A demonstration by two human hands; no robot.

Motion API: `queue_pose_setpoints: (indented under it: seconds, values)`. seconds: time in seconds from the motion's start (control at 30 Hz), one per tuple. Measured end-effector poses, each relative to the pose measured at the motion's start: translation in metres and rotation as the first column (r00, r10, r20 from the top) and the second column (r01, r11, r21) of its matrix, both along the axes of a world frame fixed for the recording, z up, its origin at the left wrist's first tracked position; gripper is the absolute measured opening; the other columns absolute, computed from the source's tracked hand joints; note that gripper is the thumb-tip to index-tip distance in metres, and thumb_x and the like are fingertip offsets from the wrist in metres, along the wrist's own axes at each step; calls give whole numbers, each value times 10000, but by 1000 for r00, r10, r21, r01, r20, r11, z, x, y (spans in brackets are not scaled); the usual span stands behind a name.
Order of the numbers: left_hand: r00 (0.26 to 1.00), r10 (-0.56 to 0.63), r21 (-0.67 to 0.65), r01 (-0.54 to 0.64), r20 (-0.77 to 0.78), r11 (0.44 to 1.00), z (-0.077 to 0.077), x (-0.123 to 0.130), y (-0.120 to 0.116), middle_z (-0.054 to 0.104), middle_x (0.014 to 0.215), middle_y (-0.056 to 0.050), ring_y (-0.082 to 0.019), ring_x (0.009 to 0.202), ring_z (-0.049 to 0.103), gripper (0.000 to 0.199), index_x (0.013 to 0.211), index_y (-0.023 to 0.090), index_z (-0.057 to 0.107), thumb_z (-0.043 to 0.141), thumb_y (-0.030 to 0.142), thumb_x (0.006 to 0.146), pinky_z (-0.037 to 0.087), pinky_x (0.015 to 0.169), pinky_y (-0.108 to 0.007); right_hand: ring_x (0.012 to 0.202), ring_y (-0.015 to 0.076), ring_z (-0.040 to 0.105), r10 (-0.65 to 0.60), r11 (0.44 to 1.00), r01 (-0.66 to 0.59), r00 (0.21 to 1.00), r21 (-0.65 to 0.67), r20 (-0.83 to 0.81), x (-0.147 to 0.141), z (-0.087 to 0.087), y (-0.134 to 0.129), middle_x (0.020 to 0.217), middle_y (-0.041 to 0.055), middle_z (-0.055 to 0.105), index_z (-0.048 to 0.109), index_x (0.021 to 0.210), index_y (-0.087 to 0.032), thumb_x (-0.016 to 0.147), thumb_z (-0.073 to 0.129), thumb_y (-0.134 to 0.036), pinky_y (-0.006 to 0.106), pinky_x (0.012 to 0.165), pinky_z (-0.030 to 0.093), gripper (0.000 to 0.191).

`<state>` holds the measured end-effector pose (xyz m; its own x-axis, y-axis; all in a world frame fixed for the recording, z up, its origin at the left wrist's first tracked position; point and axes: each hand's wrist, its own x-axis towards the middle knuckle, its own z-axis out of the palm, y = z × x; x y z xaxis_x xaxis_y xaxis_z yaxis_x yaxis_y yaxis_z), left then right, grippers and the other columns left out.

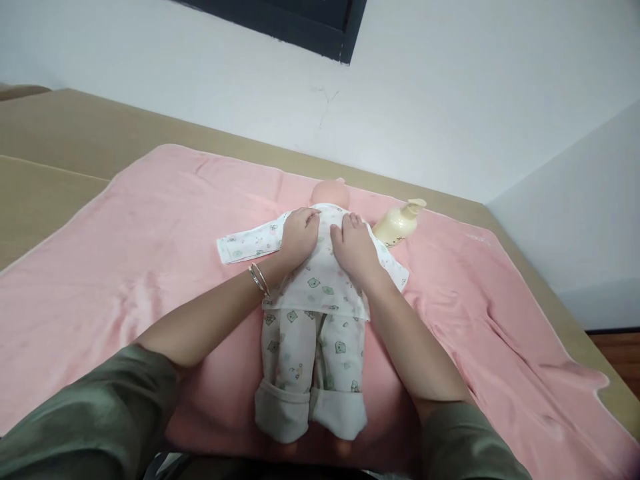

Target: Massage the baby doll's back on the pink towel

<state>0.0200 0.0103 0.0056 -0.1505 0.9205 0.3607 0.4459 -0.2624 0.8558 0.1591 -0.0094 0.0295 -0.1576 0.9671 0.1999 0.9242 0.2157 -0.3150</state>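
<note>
Centrally, note the doll (330,195), laid lengthwise between both forearms on the pink blanket (150,233) covering the counter (75,127), with long axis directed away from the wearer: head at the far end, trousers (340,350) at the near end. Locate the printed shirt (317,283) directly beneath both hands. Observe the left hand (301,237) at one shoulder, with fingers curled inward beside the collar; unable to tell whether gripping cloth. Observe the right hand (356,245) at the opposite shoulder, with fingers loosely bent over the fabric and thumb spread apart. Regard both hands as equally near. Find the pump bottle (397,223) just beyond the right hand.
</note>
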Motion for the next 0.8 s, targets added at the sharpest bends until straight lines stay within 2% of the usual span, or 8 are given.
queue_pose_setpoints:
  seconds: [0.07, 0.13, 0.27, 0.33, 0.4, 0.53, 0.67, 0.8]
  values:
    - [999, 4, -23, -2, 52, 1000, 1, 0, 0, 803, 1113, -90, -242, 1104, 707, 306, 915, 192, 753, 451, 229, 953, 521, 1072, -379, 1584, 421, 322, 44, 999, -46, 997, 28, 67, -13, 0, -17, 1629, 345, 388, 422, 1532, 93, 1050, 351, -301, 608, 1297, 260, 627]
    - [993, 9, -70, 0, 117, 998, 2, -1, 0, 806, 1101, -94, -237, 1088, 716, 313, 912, 179, 755, 449, 235, 950, 531, 1055, -370, 1613, 397, 263, 155, 987, -159, 981, 30, 113, -22, 2, -27, 1671, 297, 350, 418, 1562, 39, 1033, 367, -246, 596, 1321, 215, 604]
    - [991, 9, -85, 3, 137, 996, 2, -3, 1, 812, 1076, -72, -224, 1066, 721, 309, 907, 191, 757, 451, 217, 936, 538, 1043, -356, 1641, 328, 210, 315, 949, -314, 947, -25, 61, -9, 4, -13, 1720, 169, 323, 447, 1588, -119, 1040, 372, -293, 602, 1332, 187, 580]
    - [994, -5, -53, 11, 112, 999, 1, -2, 0, 813, 1075, -65, -227, 1070, 716, 308, 907, 202, 757, 450, 211, 939, 535, 1052, -360, 1641, 318, 214, 280, 959, -281, 960, -26, -13, 6, 3, 2, 1731, 152, 299, 430, 1599, -150, 1060, 354, -384, 608, 1323, 208, 593]
    - [995, -13, -37, 17, 101, 999, 1, -2, 0, 812, 1088, -61, -232, 1089, 710, 311, 912, 209, 756, 447, 216, 950, 530, 1064, -366, 1631, 346, 239, 166, 985, -168, 985, -30, -57, 15, 1, 9, 1727, 197, 284, 387, 1612, -104, 1063, 346, -454, 617, 1311, 226, 652]
    - [994, 9, -54, -4, 109, 999, 1, 0, -1, 810, 1092, -68, -235, 1108, 707, 319, 903, 203, 750, 439, 229, 966, 523, 1079, -369, 1591, 436, 294, -25, 999, 25, 1000, -30, 11, 0, 0, -8, 1670, 316, 336, 359, 1586, 45, 1057, 345, -406, 640, 1288, 244, 696]
    - [992, 28, -69, -20, 125, 997, 1, 1, -2, 805, 1110, -85, -231, 1104, 712, 325, 930, 190, 749, 431, 240, 975, 530, 1068, -365, 1596, 454, 269, 82, 995, -86, 993, 43, 86, -25, 1, -33, 1681, 283, 339, 437, 1566, -8, 1024, 365, -254, 677, 1279, 238, 600]
    - [995, 18, -50, -14, 97, 999, 1, 1, -3, 806, 1091, -75, -223, 1097, 711, 333, 915, 204, 745, 420, 231, 981, 529, 1063, -346, 1626, 358, 244, 222, 975, -223, 975, 21, 30, -12, -1, -17, 1702, 154, 373, 495, 1561, -124, 1036, 340, -266, 624, 1314, 223, 566]
